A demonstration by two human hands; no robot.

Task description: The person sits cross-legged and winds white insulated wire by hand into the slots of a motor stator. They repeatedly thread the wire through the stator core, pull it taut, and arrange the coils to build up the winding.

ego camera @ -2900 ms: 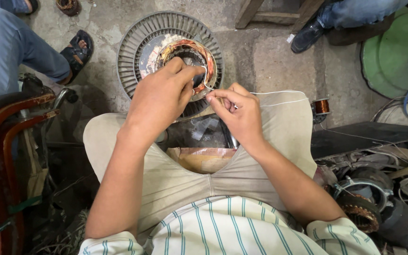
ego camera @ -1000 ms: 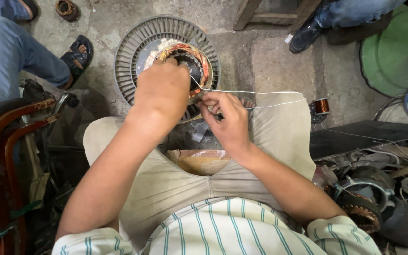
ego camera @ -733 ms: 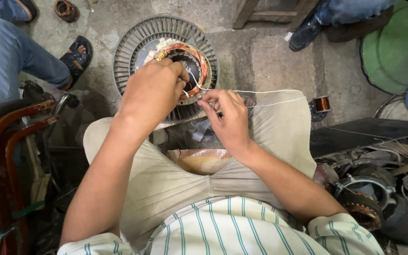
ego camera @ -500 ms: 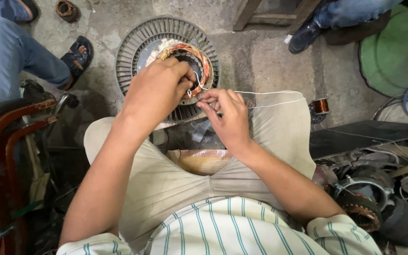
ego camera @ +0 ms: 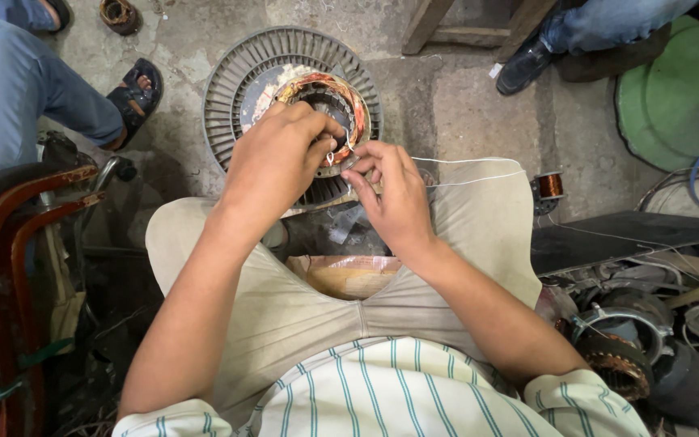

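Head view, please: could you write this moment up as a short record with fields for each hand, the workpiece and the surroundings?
Left hand: left hand over the copper-wound stator, fingertips pinching at its rim
Right hand: right hand beside it, holding a thin white thread that runs off to the right
Workpiece: stator sits in a round finned grey housing on the concrete floor
Surroundings: copper wire spool to the right; another person's sandalled foot at upper left
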